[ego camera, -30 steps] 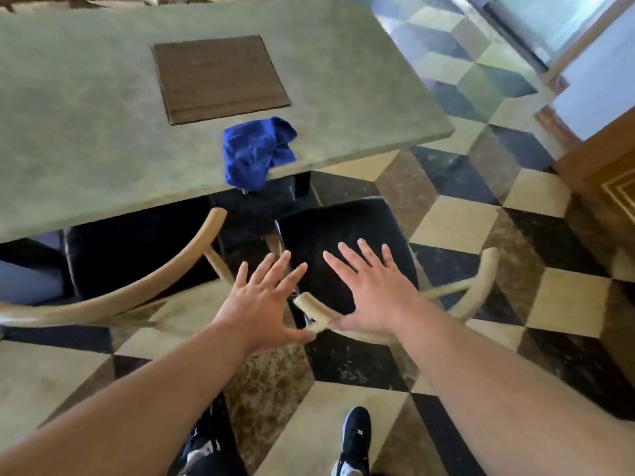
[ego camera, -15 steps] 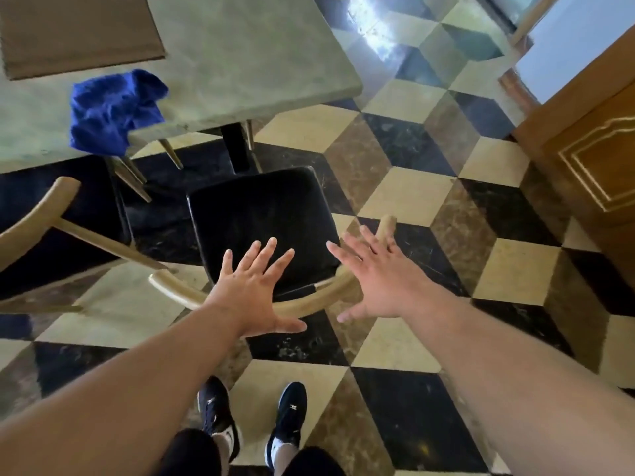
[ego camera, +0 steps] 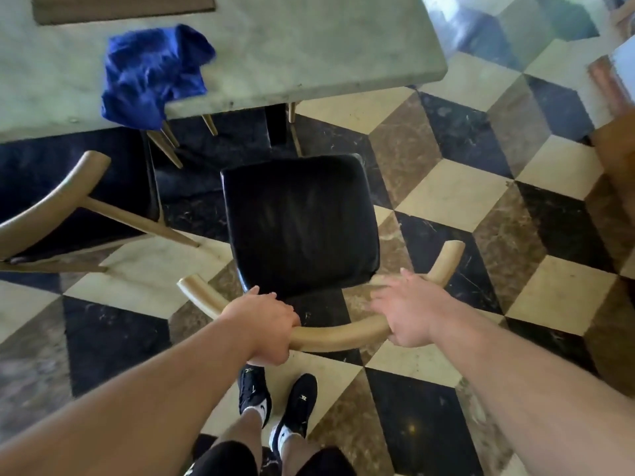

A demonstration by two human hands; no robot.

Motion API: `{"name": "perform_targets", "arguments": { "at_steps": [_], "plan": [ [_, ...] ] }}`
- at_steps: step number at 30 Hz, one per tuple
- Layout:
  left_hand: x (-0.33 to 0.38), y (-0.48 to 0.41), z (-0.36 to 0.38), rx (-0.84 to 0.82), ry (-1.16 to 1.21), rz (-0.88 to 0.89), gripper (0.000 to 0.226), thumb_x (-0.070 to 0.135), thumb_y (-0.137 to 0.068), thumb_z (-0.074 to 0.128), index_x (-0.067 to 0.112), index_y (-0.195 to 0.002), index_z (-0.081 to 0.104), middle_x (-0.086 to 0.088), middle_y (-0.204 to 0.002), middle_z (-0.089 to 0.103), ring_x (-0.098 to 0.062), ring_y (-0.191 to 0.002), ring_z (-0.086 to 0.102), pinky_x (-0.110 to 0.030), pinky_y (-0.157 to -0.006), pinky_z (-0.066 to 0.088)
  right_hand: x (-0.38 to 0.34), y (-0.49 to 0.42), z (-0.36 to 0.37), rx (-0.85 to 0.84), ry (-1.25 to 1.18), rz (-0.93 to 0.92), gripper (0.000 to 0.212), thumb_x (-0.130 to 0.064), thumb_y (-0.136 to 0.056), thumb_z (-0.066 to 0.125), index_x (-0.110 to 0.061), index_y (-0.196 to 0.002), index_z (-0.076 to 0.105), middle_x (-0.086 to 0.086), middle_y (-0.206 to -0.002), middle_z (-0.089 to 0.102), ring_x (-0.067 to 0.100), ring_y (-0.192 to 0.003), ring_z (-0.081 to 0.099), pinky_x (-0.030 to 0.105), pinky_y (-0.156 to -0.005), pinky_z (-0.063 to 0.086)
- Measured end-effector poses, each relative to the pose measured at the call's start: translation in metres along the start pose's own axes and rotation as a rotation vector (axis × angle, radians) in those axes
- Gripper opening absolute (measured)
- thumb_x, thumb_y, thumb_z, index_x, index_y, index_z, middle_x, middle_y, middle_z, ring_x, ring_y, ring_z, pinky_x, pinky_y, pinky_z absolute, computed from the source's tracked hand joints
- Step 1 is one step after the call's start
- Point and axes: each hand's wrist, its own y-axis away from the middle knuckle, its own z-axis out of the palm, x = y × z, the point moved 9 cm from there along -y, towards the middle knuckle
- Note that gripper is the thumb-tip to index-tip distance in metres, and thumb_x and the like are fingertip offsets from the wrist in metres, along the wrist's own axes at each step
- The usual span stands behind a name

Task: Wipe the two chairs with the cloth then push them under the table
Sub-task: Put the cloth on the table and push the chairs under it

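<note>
Far to the left of the left grip (ego camera: 264,329) stands the other chair (ego camera: 51,207), its black seat reaching the near edge of the desk (ego camera: 309,46) and its curved wooden back turned toward the person. Ahead of the left grip and somewhat to its left, the blue cloth (ego camera: 151,73) lies crumpled on the desk, one corner hanging over the edge, well apart from both grips. The left grip is closed tight, fingers curled round the left part of the rail (ego camera: 336,333), the curved wooden back of the chair (ego camera: 299,225). The chair's black seat lies just ahead of the two grips and between them, its front edge short of the desk's near edge. Behind the left grip, two black shoes (ego camera: 254,396) stand on the checkered floor (ego camera: 457,194). The right grip (ego camera: 409,314) lies over the right part of the same rail, touching it; its fingers are blurred, so I cannot tell whether they wrap the wood. The rail's right end juts out just beyond that grip
</note>
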Motion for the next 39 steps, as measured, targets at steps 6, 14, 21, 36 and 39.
{"name": "perform_targets", "arguments": {
  "at_steps": [6, 14, 21, 36, 39],
  "plan": [
    [0.000, 0.004, -0.004, -0.033, 0.030, -0.018, 0.021, 0.036, -0.082, 0.053, 0.038, -0.102, 0.061, 0.013, -0.086, 0.062, -0.014, -0.077, 0.061, -0.040, -0.076, 0.058, -0.003, 0.004, -0.007, -0.099, -0.010, 0.029, 0.024, -0.047, -0.081, 0.063, -0.041, -0.105, 0.064, -0.014, -0.078, 0.059, 0.009, -0.068, 0.055, 0.040, -0.071, 0.056],
    [0.000, 0.004, -0.004, -0.071, 0.080, -0.039, 0.012, 0.040, -0.080, 0.054, 0.041, -0.092, 0.057, 0.014, -0.085, 0.065, -0.011, -0.075, 0.063, -0.038, -0.072, 0.058, -0.003, 0.003, -0.009, -0.114, -0.032, -0.027, 0.016, -0.045, -0.083, 0.064, -0.039, -0.098, 0.064, -0.014, -0.076, 0.060, 0.009, -0.068, 0.058, 0.035, -0.063, 0.056],
    [0.000, 0.007, -0.005, -0.084, 0.076, -0.112, 0.027, 0.052, -0.074, 0.056, 0.046, -0.100, 0.062, 0.017, -0.084, 0.064, -0.008, -0.077, 0.060, -0.038, -0.072, 0.057, -0.005, 0.004, -0.011, -0.103, -0.014, -0.117, 0.016, -0.049, -0.087, 0.059, -0.035, -0.095, 0.059, -0.012, -0.076, 0.057, 0.014, -0.070, 0.059, 0.038, -0.066, 0.059],
    [0.001, 0.012, -0.007, -0.070, 0.069, -0.205, 0.011, 0.048, -0.083, 0.064, 0.037, -0.086, 0.063, 0.012, -0.081, 0.068, -0.014, -0.074, 0.065, -0.040, -0.074, 0.059, -0.007, 0.008, -0.018, -0.060, -0.038, -0.140, 0.021, -0.047, -0.080, 0.059, -0.034, -0.096, 0.064, -0.011, -0.080, 0.065, 0.013, -0.074, 0.065, 0.039, -0.071, 0.060],
    [0.000, 0.013, -0.006, -0.058, 0.050, -0.200, 0.006, 0.040, -0.084, 0.066, 0.035, -0.084, 0.064, 0.009, -0.078, 0.068, -0.017, -0.070, 0.066, -0.041, -0.070, 0.059, -0.008, 0.007, -0.020, -0.064, -0.019, -0.134, 0.022, -0.049, -0.081, 0.059, -0.034, -0.097, 0.063, -0.011, -0.080, 0.064, 0.012, -0.075, 0.065, 0.039, -0.075, 0.060]
  ]
}}
